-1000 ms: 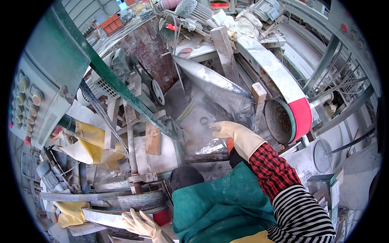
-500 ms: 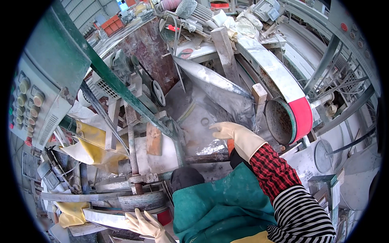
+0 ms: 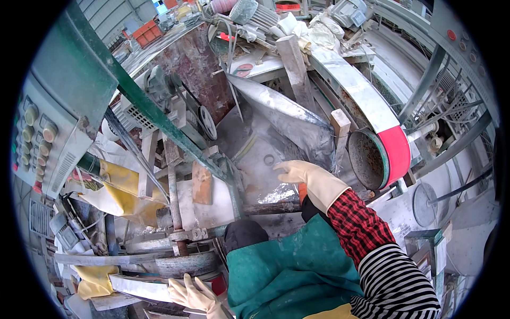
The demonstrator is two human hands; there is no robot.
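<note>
My left hand (image 3: 192, 295), in a cream rubber glove, is at the lower left with its fingers spread. It is over or beside the end of a long white guard (image 3: 139, 287) with a red end; whether it touches is unclear. My right hand (image 3: 313, 183), gloved alike, reaches in from the right with fingers stretched to the left and nothing visible in them. Below its palm a small orange thing (image 3: 302, 192) shows partly, next to a dark shape. A green apron (image 3: 289, 266) covers my lap between the hands.
Ahead lies a dusty grey pit floor (image 3: 255, 165) with a slanted grey metal sheet (image 3: 287, 117). A white guard with a red end (image 3: 394, 154) and round opening stands right. Button panels (image 3: 40, 138) and a green beam (image 3: 159, 122) stand left. A brick-coloured block (image 3: 202, 183) is near centre.
My left hand has shifted slightly to the right along the guard's end, fingers still spread. A grey lump now shows on the rod at left. My right hand stays in place.
</note>
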